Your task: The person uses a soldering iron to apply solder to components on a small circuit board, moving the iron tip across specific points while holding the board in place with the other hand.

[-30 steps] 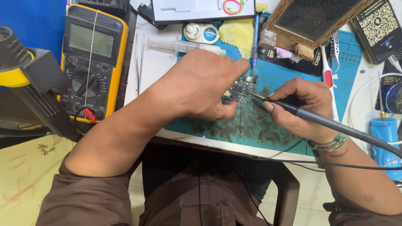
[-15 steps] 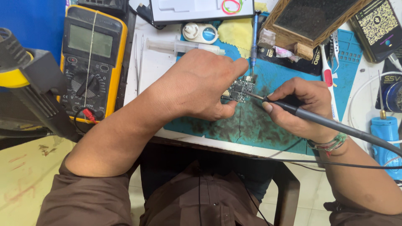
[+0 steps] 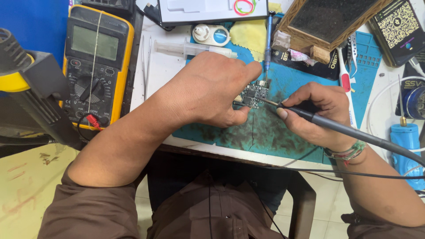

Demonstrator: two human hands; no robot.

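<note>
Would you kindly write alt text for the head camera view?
A right hand touches a soldering iron tip to a small circuit board steadied by the left hand on a stained teal mat; a yellow multimeter sits at left.

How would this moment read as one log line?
left hand: steadies small green circuit board | right hand: holds black soldering iron, tip on board | blue mat

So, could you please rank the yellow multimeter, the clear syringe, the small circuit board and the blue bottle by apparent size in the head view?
1. yellow multimeter
2. clear syringe and blue bottle: look alike, unranked; bottle partly cut off
3. small circuit board, partly hidden by left hand
</note>
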